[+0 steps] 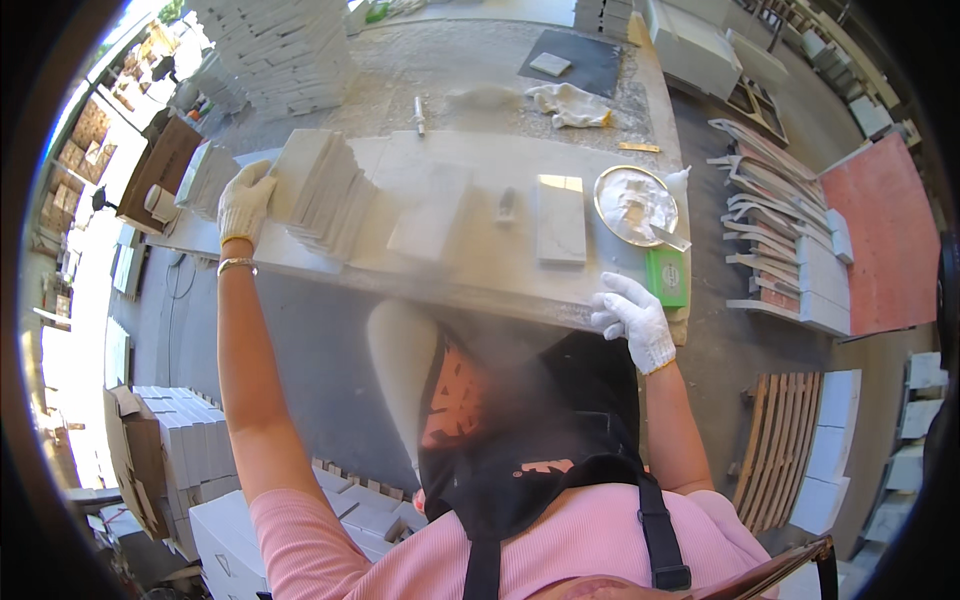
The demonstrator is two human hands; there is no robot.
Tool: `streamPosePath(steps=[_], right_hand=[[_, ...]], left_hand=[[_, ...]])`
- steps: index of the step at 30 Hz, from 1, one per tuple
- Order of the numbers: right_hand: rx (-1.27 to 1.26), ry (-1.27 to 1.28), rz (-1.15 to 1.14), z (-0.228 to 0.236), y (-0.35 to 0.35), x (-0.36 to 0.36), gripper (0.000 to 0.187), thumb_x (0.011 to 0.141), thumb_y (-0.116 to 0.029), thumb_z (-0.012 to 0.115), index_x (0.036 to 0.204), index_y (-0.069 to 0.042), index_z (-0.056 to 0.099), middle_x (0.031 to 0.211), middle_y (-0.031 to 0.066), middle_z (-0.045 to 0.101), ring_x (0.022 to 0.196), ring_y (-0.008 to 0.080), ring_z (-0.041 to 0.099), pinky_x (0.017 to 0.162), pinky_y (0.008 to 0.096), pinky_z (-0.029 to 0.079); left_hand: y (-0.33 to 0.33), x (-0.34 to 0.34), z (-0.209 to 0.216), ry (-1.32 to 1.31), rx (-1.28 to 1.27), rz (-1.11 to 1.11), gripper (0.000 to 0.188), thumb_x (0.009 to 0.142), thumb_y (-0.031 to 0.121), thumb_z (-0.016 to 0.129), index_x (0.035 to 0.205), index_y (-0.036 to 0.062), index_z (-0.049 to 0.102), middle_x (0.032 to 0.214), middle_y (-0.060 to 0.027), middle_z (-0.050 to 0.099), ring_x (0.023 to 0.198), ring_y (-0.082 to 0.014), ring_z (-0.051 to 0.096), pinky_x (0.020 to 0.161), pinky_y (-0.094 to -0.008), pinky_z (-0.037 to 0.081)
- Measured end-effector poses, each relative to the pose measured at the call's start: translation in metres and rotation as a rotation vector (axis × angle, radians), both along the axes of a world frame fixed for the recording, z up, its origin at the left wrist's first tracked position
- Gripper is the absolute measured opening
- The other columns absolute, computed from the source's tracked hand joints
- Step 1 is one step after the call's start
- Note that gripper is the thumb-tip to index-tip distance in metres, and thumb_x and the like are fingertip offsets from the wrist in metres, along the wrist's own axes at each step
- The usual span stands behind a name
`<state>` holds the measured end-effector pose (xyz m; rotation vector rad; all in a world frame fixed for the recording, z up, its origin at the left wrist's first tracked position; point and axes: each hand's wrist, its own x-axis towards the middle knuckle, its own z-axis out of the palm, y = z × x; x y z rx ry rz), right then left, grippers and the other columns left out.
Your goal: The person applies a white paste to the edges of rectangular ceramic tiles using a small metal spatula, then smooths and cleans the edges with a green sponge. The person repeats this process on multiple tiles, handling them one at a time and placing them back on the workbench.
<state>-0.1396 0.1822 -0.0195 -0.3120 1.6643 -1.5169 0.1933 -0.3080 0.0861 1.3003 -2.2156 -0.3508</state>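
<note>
My left hand [246, 203], in a white knit glove, is at the far left of the worktable. Its fingers are bent together against the left edge of a leaning row of white tiles [325, 195]; the fingertips are partly hidden. A smaller group of tiles [208, 178] stands just left of it. My right hand [635, 318], also gloved, is over the table's front edge with its fingers apart and nothing in them. Beside it are a green box [666, 278] and a round dish of white paste [632, 207] with a putty knife [670, 238]. A single white tile [561, 222] lies left of the dish.
On the table [450, 285] are a blurred pale tile [430, 215], a small dark object [506, 207], a marker-like stick [419, 116] and a spare glove [570, 104]. Tall tile stacks [275, 60] stand behind. A slatted pallet [775, 450] is at the right.
</note>
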Motion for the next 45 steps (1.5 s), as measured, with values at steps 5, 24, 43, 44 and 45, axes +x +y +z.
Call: streamPosePath(steps=[5,24,43,44,45], right_hand=[[-0.025,0.204,-0.038,-0.002,-0.026,-0.007,0.045,0.097,-0.009,0.069,0.141,-0.003,0.061,0.118,0.0101,0.074,0.085,0.0125,0.072,0.064,0.0227,0.054],[-0.045,0.082,-0.065,-0.006,-0.051,-0.014,0.058,0.091,-0.007,0.069,0.147,-0.002,0.057,0.128,0.0111,0.069,0.100,0.0141,0.067,0.071,0.0251,0.052],[-0.203,-0.150,0.056,0.005,0.002,0.029,0.055,0.101,-0.020,0.066,0.149,0.002,0.051,0.104,0.0044,0.070,0.085,0.0107,0.063,0.065,0.0242,0.048],[-0.177,-0.064,0.053,0.007,0.005,0.031,0.050,0.100,-0.019,0.066,0.143,0.005,0.057,0.112,0.0063,0.072,0.095,0.0111,0.065,0.077,0.0263,0.052],[-0.170,-0.058,0.082,0.009,0.008,0.034,0.050,0.100,-0.017,0.066,0.143,0.005,0.058,0.117,0.0076,0.071,0.102,0.0135,0.065,0.085,0.0287,0.051]], left_hand=[[0.085,-0.048,0.027,0.218,-0.086,-0.067,0.037,0.095,0.015,0.071,0.129,0.0021,0.071,0.120,-0.0089,0.076,0.110,-0.0154,0.068,0.096,-0.0301,0.053],[0.279,-0.209,-0.122,0.306,0.928,-0.261,0.063,0.089,0.029,0.073,0.146,0.0048,0.059,0.123,-0.0130,0.073,0.109,-0.0185,0.067,0.096,-0.0307,0.051],[0.347,-0.140,-0.124,0.912,1.574,-0.357,0.047,0.091,0.016,0.077,0.135,0.0036,0.064,0.109,-0.0020,0.071,0.084,-0.0084,0.063,0.065,-0.0229,0.048],[0.352,-0.136,-0.126,0.881,1.589,-0.386,0.048,0.091,0.016,0.077,0.136,0.0037,0.063,0.110,-0.0024,0.071,0.085,-0.0089,0.063,0.066,-0.0234,0.048],[0.357,-0.133,-0.128,0.823,1.608,-0.389,0.049,0.091,0.016,0.077,0.136,0.0037,0.063,0.112,-0.0028,0.071,0.086,-0.0094,0.063,0.067,-0.0239,0.049]])
